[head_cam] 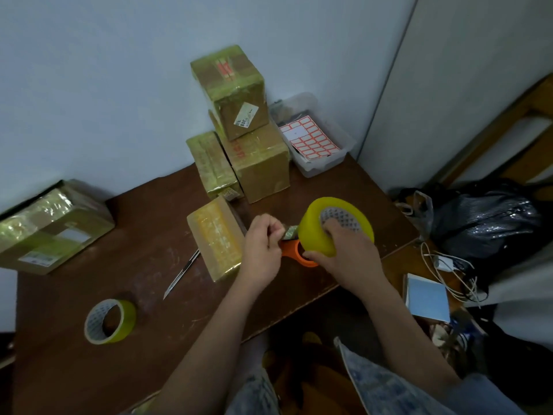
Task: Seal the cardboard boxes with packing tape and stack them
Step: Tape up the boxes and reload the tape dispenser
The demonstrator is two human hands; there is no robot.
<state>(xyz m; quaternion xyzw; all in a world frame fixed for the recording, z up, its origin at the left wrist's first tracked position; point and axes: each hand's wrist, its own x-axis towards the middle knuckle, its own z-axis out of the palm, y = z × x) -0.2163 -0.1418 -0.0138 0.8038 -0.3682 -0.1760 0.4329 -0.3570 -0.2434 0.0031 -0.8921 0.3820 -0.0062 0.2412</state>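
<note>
My right hand [348, 253] grips a thick yellow roll of packing tape [317, 232] above the table, fingers inside its core. My left hand [263, 250] pinches the loose tape end [289, 233] pulled from the roll. Just left of my hands a small flat cardboard box [217, 238] lies on the brown table [149, 256], its top covered in tape. At the back corner three taped boxes are grouped: one [236, 91] stacked on a larger one [263, 169], with a third [211, 163] beside them. A larger taped box [51, 229] sits at the table's left edge.
An orange scissor handle [294, 250] shows under my hands. A utility knife [181, 274] and a thinner tape roll [110, 320] lie on the table's front left. A clear bin with red-bordered label sheets [314, 136] stands at the back right. Bags, cables and a blue notebook [428, 298] crowd the right.
</note>
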